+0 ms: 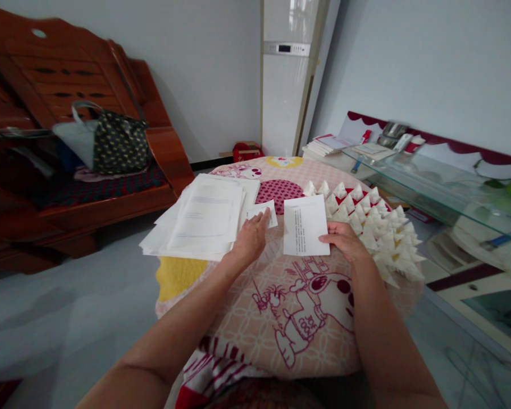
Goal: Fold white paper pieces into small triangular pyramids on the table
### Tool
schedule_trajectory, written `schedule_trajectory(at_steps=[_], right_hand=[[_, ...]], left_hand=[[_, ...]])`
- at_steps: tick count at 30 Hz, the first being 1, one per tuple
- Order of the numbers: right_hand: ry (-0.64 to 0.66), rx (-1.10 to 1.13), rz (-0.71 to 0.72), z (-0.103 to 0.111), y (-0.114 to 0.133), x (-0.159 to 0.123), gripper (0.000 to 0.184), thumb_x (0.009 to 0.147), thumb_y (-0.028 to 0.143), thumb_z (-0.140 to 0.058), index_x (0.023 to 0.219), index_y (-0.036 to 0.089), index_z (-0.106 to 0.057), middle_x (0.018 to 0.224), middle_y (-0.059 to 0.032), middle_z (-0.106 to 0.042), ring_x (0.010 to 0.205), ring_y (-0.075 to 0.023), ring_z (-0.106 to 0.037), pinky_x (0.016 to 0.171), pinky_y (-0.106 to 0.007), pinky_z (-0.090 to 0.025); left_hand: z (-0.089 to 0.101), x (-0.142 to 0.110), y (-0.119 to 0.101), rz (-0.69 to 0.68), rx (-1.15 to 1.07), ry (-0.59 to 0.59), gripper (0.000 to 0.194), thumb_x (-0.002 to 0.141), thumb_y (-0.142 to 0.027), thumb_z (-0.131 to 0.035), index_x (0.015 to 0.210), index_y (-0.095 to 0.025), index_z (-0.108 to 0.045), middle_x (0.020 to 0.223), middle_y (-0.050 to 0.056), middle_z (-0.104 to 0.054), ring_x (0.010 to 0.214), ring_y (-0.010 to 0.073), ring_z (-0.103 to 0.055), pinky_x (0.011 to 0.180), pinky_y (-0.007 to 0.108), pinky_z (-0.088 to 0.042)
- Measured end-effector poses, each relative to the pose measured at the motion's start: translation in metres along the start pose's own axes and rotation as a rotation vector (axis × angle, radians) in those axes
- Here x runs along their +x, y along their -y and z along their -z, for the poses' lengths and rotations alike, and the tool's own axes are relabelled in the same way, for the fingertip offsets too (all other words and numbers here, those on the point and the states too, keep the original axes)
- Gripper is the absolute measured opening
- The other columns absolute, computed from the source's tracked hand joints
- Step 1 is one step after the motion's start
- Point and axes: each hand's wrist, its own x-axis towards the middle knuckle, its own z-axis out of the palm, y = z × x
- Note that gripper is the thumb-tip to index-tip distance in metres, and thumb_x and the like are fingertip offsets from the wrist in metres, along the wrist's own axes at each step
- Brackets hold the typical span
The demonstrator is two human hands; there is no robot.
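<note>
My left hand (252,234) rests with its outstretched fingers on top of a small printed slip of paper (272,220), beside the right edge of a stack of papers (204,213). Its thumb is mostly hidden. Between thumb and fingers, my right hand (344,238) pinches the right edge of a larger rectangular sheet of paper (304,221) that carries several lines of print. Just past that hand stand many folded white paper pieces (357,213), pointed and set in rows on something red.
A pink patterned tablecloth (255,307) covers the round table. On the right is a glass-topped cabinet (443,187) with booklets (330,145) and containers. A wooden bench (162,153) holding a dark patterned bag (121,139) stands to the left. A tall white appliance (285,96) is behind.
</note>
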Motion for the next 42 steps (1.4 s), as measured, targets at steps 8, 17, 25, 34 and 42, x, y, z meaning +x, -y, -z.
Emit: schedule_trajectory(at_steps=[8, 17, 25, 34, 42], right_hand=[[0.013, 0.012, 0.007, -0.002, 0.002, -0.002, 0.036, 0.058, 0.026, -0.081, 0.092, 0.017, -0.078, 0.092, -0.0072, -0.080, 0.078, -0.0245, -0.072, 0.072, -0.037, -0.056], [0.015, 0.116, -0.020, -0.002, 0.008, -0.005, 0.042, 0.052, 0.027, -0.086, 0.092, 0.017, -0.079, 0.095, -0.0084, -0.081, 0.081, -0.0270, -0.073, 0.075, -0.039, -0.056], [0.150, 0.149, -0.093, -0.009, 0.009, -0.006, 0.041, 0.054, 0.029, -0.086, 0.093, 0.017, -0.079, 0.090, -0.0076, -0.080, 0.078, -0.0234, -0.072, 0.076, -0.037, -0.057], [0.040, -0.091, -0.178, -0.011, 0.000, 0.000, 0.033, 0.069, 0.032, -0.080, 0.097, 0.016, -0.075, 0.082, -0.0085, -0.076, 0.059, -0.0187, -0.066, 0.054, -0.032, -0.054], [0.216, -0.411, 0.103, 0.002, 0.010, -0.005, 0.048, 0.067, 0.017, -0.074, 0.115, 0.021, -0.076, 0.132, -0.0114, -0.068, 0.081, -0.0175, -0.070, 0.067, -0.029, -0.056]], left_hand=[[-0.011, 0.025, 0.015, 0.067, 0.183, 0.063, 0.067, 0.086, -0.001, -0.037, 0.154, -0.004, -0.035, 0.137, 0.024, -0.060, 0.131, 0.0293, -0.056, 0.113, 0.047, -0.041], [0.006, 0.028, 0.018, -0.181, -0.026, 0.169, 0.076, 0.090, -0.038, -0.060, 0.157, -0.015, -0.031, 0.164, 0.018, -0.035, 0.152, 0.0330, -0.032, 0.121, 0.048, -0.034], [0.007, 0.012, -0.002, -0.247, -0.108, -0.024, 0.088, 0.084, -0.008, -0.058, 0.162, -0.022, -0.020, 0.171, 0.013, -0.015, 0.158, 0.0306, -0.015, 0.126, 0.053, -0.029], [-0.006, 0.003, 0.000, -0.461, -0.206, 0.110, 0.046, 0.094, -0.008, -0.052, 0.135, -0.025, -0.064, 0.151, 0.008, -0.056, 0.139, 0.0208, -0.053, 0.116, 0.043, -0.047], [-0.017, 0.008, 0.018, -0.442, -0.449, 0.107, 0.034, 0.101, -0.027, -0.051, 0.129, -0.021, -0.069, 0.135, 0.011, -0.068, 0.121, 0.0214, -0.067, 0.105, 0.038, -0.054]])
